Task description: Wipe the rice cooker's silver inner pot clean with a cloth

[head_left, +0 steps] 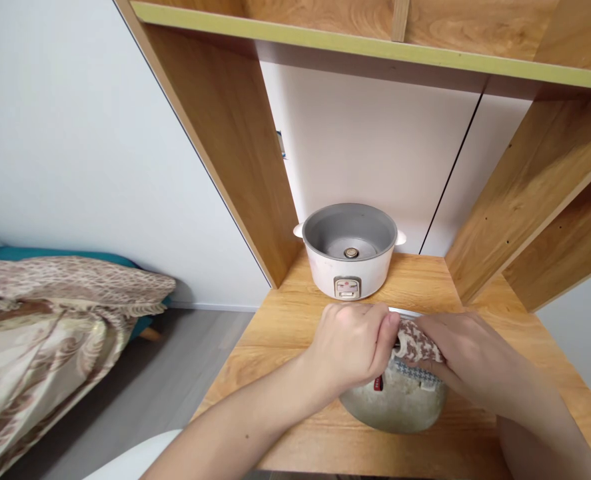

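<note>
A metal pot (392, 408) sits low on the wooden desk, with its rim partly behind my hands. My left hand (358, 340) is closed at the pot's upper left edge; what its fingers grip is hidden. My right hand (468, 347) is closed around a brown-and-white patterned cloth (416, 343) at the pot's upper right. Below the cloth, a blue-grey checked fabric and a small red tag (378, 383) lie against the pot. Behind my hands stands a white rice cooker body (350, 257), lidless, with its grey inside and round central heating part showing.
Wooden side panels (225, 133) and a yellow-edged shelf (375, 45) frame the desk (285, 333). A couch with a fringed cover (75, 287) stands at the left. A white curved edge (135, 459) shows at the bottom.
</note>
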The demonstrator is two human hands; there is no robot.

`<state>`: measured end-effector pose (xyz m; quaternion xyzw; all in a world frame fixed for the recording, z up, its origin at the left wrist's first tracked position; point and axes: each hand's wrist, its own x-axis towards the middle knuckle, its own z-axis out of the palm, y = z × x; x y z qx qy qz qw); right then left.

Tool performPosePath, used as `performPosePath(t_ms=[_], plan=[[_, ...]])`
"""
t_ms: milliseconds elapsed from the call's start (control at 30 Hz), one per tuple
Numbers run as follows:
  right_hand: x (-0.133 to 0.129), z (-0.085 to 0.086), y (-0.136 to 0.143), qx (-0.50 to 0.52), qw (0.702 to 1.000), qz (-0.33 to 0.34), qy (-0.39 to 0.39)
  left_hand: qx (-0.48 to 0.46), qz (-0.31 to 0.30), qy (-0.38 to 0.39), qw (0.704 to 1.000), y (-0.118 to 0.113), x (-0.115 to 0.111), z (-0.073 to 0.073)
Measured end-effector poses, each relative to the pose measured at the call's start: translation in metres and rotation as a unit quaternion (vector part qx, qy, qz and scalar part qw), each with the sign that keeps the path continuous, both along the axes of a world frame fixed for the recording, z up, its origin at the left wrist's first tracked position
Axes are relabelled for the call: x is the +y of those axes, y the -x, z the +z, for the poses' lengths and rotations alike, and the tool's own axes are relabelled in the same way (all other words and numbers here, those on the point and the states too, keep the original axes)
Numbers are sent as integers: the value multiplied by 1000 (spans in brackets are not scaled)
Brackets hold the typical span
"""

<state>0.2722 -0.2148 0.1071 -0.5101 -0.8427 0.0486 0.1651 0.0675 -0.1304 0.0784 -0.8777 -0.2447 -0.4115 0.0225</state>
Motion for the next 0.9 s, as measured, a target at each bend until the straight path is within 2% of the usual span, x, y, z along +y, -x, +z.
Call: performPosePath(t_ms=[267,667,900], plan=[[1,6,-6,-2,999,0,49,-4,-2,-4,1000,-1,1,1],[0,-9,6,-32,998,5,-63,-7,-5,6,1000,1,-1,-1],[1,-4,7,-30,998,10,-49,-3,-5,6,1000,0,-1,0]])
